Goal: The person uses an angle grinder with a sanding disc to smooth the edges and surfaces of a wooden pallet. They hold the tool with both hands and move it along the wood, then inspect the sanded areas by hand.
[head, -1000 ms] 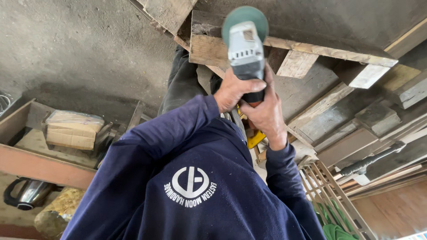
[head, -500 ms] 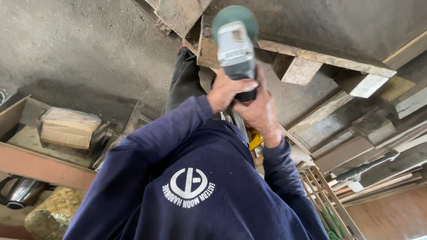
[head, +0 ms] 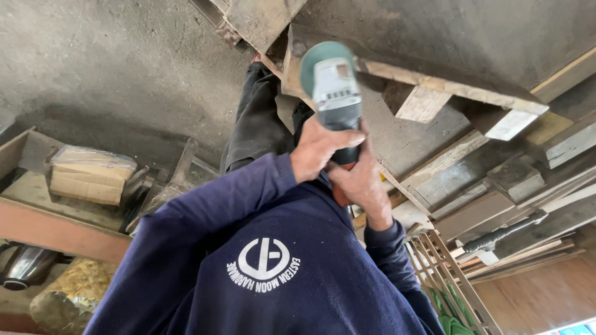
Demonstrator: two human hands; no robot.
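With the left hand [head: 320, 149], grips the dark rear body of an angle grinder [head: 335, 84], fingers curled tight across the housing. Clamps the right hand [head: 360, 183] just below at five o'clock, closed on the tail end of the same tool, touching the left. Points the grinder toward twelve o'clock from the hands, grey head and green disc guard uppermost, blurred, close over the edge of a weathered wooden plank [head: 434, 77]; cannot tell whether disc and wood touch.

Shows navy sweatshirt sleeves [head: 205, 211] running down from both wrists toward six and seven o'clock, with a white round emblem on the chest. Shows dark trousers [head: 257, 118] at eleven o'clock of the hands, beside the plank, on a rough concrete floor [head: 112, 68].

Finds more timber offcuts [head: 515, 177] stacked at three o'clock, with a black pipe [head: 503, 232] lying across them further out at four o'clock. Places a wooden slatted frame [head: 444, 273] at five o'clock, a scrap of green hose [head: 453, 322] under it at the bottom edge.

Sets an open wooden box [head: 56, 232] well apart at nine o'clock, holding a plastic-wrapped pale block [head: 90, 175]. Catches a shiny metal kettle [head: 22, 267] at eight o'clock, beside a straw-coloured bundle [head: 68, 291].
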